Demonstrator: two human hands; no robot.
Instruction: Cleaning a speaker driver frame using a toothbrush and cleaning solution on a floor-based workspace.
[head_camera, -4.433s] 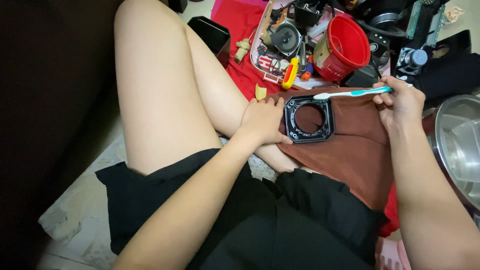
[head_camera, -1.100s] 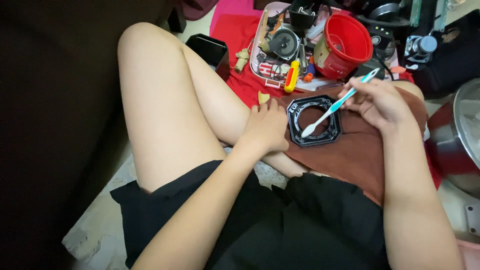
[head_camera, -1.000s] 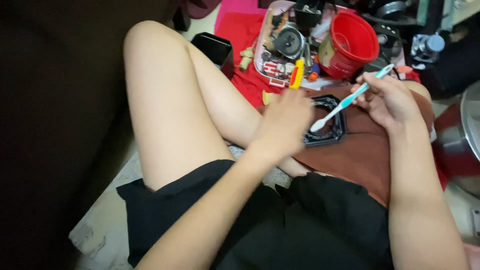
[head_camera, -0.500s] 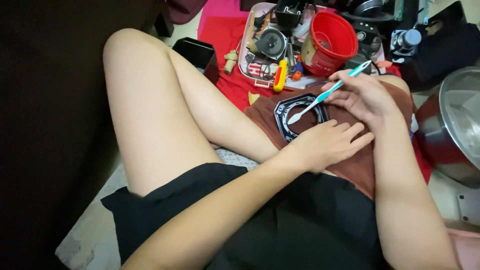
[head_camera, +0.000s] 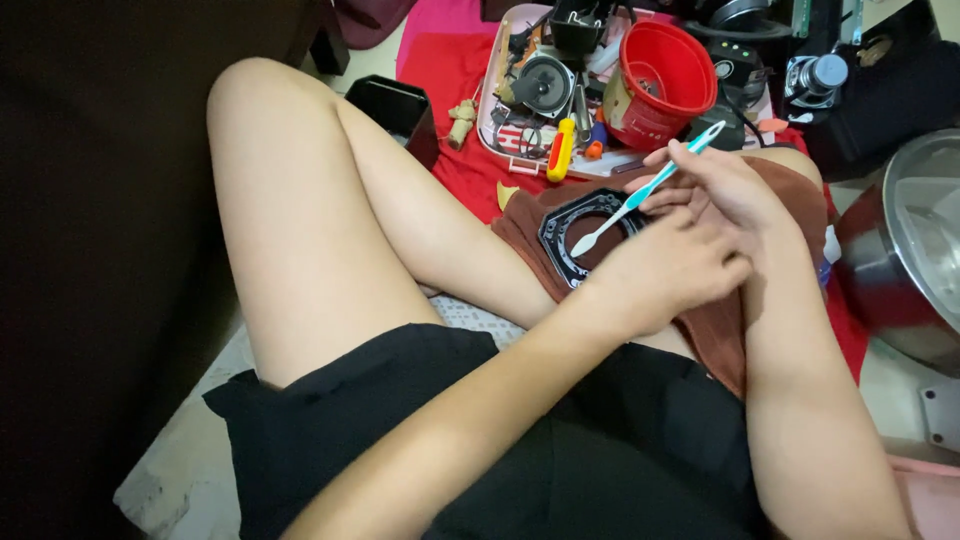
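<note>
left hand (head_camera: 665, 270) has slid rightward off one black frame (head_camera: 575, 230); right hand (head_camera: 725, 185) grips one toothbrush (head_camera: 650, 187).

The black frame (head_camera: 585, 235) is lying on the brown cloth (head_camera: 715, 320), and little room is showing around it. The raised knee (head_camera: 270, 130) is walling off its near left side. Beyond it, the pink tray (head_camera: 495, 95) of tools and the red bucket (head_camera: 665, 70) are crowding the far edge, with the yellow screwdriver (head_camera: 560, 150) sitting just beside the frame. The left hand (head_camera: 665, 270) and right hand (head_camera: 725, 190) are covering its right part. The steel bowl (head_camera: 915, 250) is blocking the far right. Red cloth (head_camera: 445, 70) between knee and tray is lying open.
</note>
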